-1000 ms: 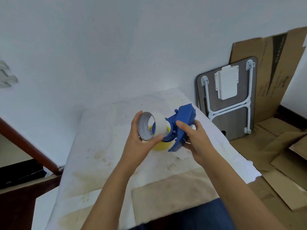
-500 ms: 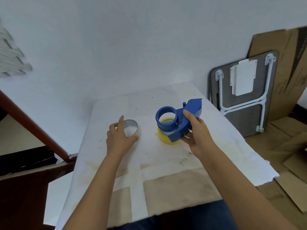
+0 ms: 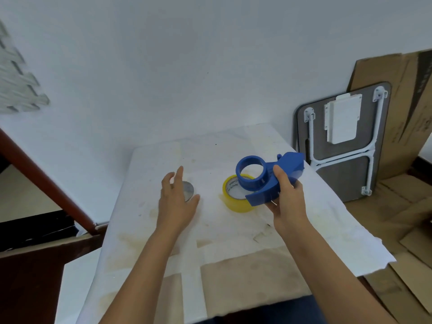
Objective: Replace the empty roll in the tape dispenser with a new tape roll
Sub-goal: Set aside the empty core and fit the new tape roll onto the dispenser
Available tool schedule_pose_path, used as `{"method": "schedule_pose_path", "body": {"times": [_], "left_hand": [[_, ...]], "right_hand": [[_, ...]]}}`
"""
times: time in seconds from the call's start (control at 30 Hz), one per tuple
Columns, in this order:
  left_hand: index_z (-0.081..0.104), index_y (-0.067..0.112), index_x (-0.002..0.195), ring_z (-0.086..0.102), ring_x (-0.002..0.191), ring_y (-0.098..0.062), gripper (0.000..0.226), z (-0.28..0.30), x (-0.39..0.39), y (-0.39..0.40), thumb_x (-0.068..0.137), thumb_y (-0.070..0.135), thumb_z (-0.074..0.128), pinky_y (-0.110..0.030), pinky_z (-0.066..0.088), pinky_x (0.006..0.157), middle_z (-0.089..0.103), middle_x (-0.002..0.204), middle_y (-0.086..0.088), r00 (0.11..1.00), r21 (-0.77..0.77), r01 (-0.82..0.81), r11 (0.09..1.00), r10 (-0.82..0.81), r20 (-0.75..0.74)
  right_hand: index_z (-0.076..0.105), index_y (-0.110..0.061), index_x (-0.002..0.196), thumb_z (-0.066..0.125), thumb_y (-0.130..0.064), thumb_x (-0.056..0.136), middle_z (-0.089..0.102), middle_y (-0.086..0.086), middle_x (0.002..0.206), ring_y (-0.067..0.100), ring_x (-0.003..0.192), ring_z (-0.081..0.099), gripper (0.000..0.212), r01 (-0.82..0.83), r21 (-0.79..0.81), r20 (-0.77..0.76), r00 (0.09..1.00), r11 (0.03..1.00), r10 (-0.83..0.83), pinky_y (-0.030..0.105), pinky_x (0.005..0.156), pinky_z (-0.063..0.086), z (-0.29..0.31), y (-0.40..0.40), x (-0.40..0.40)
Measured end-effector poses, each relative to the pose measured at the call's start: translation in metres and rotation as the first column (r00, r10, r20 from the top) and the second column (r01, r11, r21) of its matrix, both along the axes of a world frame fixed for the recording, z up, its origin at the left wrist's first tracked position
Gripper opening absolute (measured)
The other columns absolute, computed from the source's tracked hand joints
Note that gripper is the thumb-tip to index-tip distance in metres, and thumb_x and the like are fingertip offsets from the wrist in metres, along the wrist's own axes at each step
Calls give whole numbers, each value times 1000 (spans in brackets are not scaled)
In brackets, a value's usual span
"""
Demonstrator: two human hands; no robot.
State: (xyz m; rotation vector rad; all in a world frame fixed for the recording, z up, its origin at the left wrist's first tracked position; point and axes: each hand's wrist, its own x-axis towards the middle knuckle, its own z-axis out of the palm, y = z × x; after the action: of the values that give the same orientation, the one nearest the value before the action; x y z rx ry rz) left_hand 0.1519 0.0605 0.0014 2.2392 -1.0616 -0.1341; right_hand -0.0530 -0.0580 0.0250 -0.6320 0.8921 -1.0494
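Observation:
My right hand [image 3: 286, 195] grips the blue tape dispenser [image 3: 268, 177] above the table, its bare round hub facing up and left. Just under the dispenser, a yellow tape roll [image 3: 235, 197] lies flat on the white cloth. The empty grey core [image 3: 189, 191] lies on the cloth at the left, partly hidden behind my left hand [image 3: 177, 199]. That hand hovers over it with fingers spread and holds nothing.
The table [image 3: 233, 253] is covered with a stained white cloth. A folded small table [image 3: 343, 141] and flat cardboard [image 3: 409, 113] lean on the wall at the right. A brown wooden rail [image 3: 46, 183] runs along the left side.
My left hand pulled the empty core off the dispenser hub, set it down on the cloth at the left and let go of it. The dispenser stays in my right hand.

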Motion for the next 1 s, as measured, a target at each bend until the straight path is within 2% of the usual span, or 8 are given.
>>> {"method": "schedule_pose_path", "body": {"times": [0.07,0.17,0.27,0.33,0.43,0.57,0.8,1.0], "left_hand": [[19,24,159,46,132,-27,80,9,-16,-12,94,26,65,-32,41,101,19,158,-4,996,-37,82,996,-82,-23],[18,20,159,50,131,-24,81,17,-38,-35,94,31,66,-35,46,103,19,161,-5,971,-30,160,987,-163,-176],[8,26,161,34,146,-24,97,15,-55,-55,88,41,71,-36,37,112,8,166,-5,913,78,270,960,-230,-336],[2,36,159,27,149,-27,109,10,-62,-64,81,44,77,-40,35,114,2,168,-6,892,153,323,934,-246,-380],[-1,44,157,28,148,-33,118,4,-71,-75,73,46,81,-47,35,115,2,167,-7,897,206,320,925,-226,-379],[0,43,157,34,142,-36,117,0,-79,-85,72,49,80,-50,37,114,16,160,-13,941,232,262,937,-194,-278],[4,46,156,38,136,-34,112,1,-75,-81,74,49,79,-46,40,110,27,151,-12,929,176,255,951,-191,-316],[15,52,152,45,131,-22,104,17,-69,-53,74,43,83,-41,41,111,33,145,-4,890,-54,208,977,-212,-405]], "right_hand": [[45,-18,136,71,-31,86,64,7,125,19,100,68,58,83,30,26,996,996,-84,39,77,59,-2,-3,-7],[44,-19,137,70,-31,87,64,8,127,19,102,67,58,129,46,38,991,991,-131,42,82,59,-4,-9,-19],[43,-19,138,70,-31,87,63,8,127,19,102,66,59,129,57,27,991,990,-130,43,83,58,-4,-14,-31],[42,-19,139,70,-31,87,63,8,126,19,101,65,60,132,65,22,991,989,-134,42,82,58,-5,-17,-37],[42,-20,139,70,-31,87,62,8,126,20,101,65,60,141,63,5,990,988,-142,44,85,58,-7,-21,-45],[41,-21,139,70,-29,87,61,9,127,22,102,65,60,141,48,-25,990,989,-140,48,89,56,-9,-26,-52],[39,-22,136,71,-33,86,61,8,127,28,111,63,60,34,24,-75,997,999,-32,52,97,53,-13,-28,-51],[42,-17,137,72,-36,85,61,11,127,27,107,63,63,-21,54,-56,998,998,24,45,93,55,-17,-25,-49]]}}
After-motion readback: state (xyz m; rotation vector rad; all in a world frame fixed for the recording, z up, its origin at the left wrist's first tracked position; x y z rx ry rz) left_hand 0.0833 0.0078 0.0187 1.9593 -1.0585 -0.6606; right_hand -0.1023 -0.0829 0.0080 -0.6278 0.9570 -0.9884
